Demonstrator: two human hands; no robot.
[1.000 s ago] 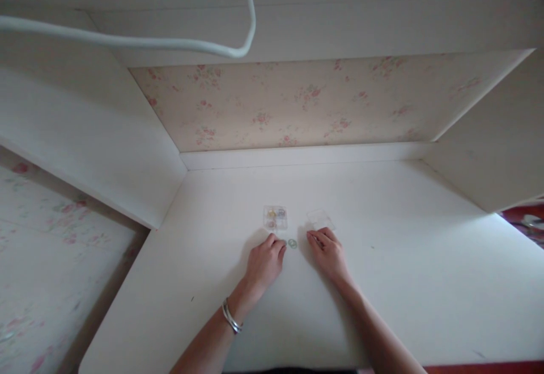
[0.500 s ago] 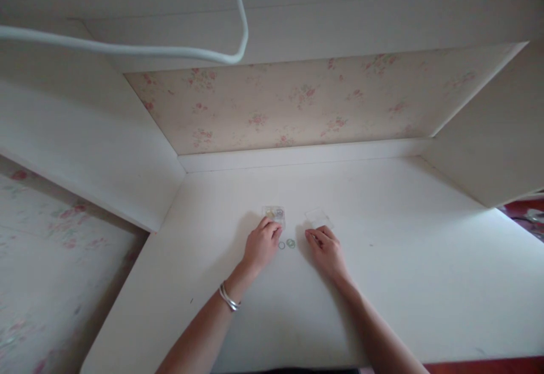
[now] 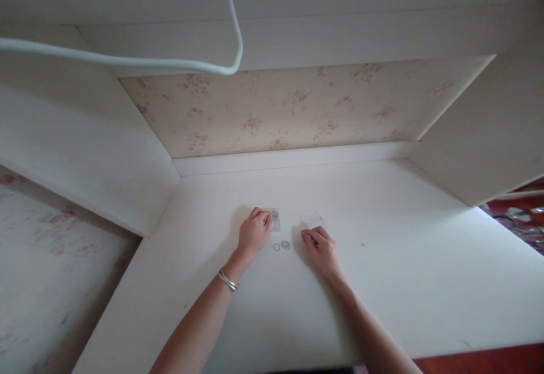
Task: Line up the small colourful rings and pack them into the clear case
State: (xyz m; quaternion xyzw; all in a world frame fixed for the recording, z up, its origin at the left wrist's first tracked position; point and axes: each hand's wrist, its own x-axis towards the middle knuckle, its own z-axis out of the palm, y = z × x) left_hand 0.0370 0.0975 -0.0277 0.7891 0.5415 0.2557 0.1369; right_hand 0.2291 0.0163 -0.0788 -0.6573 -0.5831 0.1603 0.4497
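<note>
My left hand [image 3: 255,230] is closed, its bent fingers over the left part of a small clear plastic box [image 3: 275,225]. Small ring-like pieces show in the box's far part; whatever the fingertips pinch is hidden. My right hand [image 3: 321,251] rests on the table with fingers curled together, and anything inside them cannot be made out. Just beyond its knuckles lies a clear plastic lid [image 3: 311,217], partly behind the hand. Between the hands, a thin dark ring [image 3: 276,246] lies flat beside a few overlapping green rings [image 3: 286,245].
The white tabletop [image 3: 403,272] ends at a low back ledge and floral wallpaper [image 3: 276,113]. White panels [image 3: 480,119] stand at both sides. A bent white tube [image 3: 170,65] crosses the upper left. Red patterned things [image 3: 518,215] show past the right edge.
My left hand has shifted from the box's near side to over its left part, fingers bent downward. My right hand stays by the lid. The view has tilted slightly.
</note>
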